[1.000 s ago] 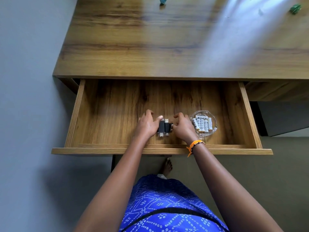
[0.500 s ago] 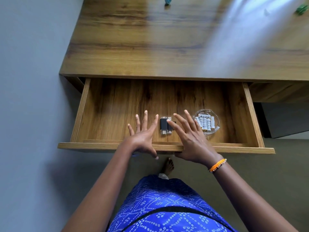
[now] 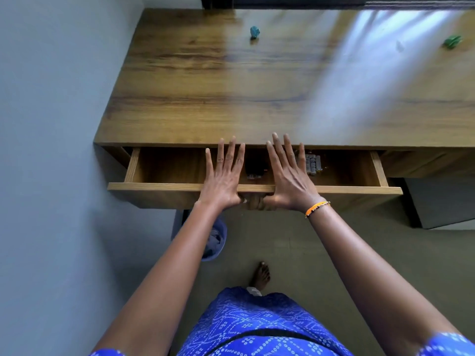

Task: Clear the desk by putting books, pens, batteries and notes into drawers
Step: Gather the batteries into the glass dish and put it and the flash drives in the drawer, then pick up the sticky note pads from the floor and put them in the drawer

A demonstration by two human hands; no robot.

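I see left hand (image 3: 223,181) and right hand (image 3: 289,179) splayed flat, gripping nothing, heels on wooden drawer front (image 3: 164,187). Risk: fingertips (image 3: 233,142) pinched under brown desk edge (image 3: 180,143); white batteries (image 3: 313,163) jolted.

No legible text; markings on the batteries (image 3: 313,163) too blurred to read.

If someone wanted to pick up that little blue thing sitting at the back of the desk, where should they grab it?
Probably by its two flanks, pinched from above. The small blue object stands alone on the bare desk top, taller than wide, with open space all round, so fingers can drop straight down on either side. It is too small and blurred to say more about its shape.
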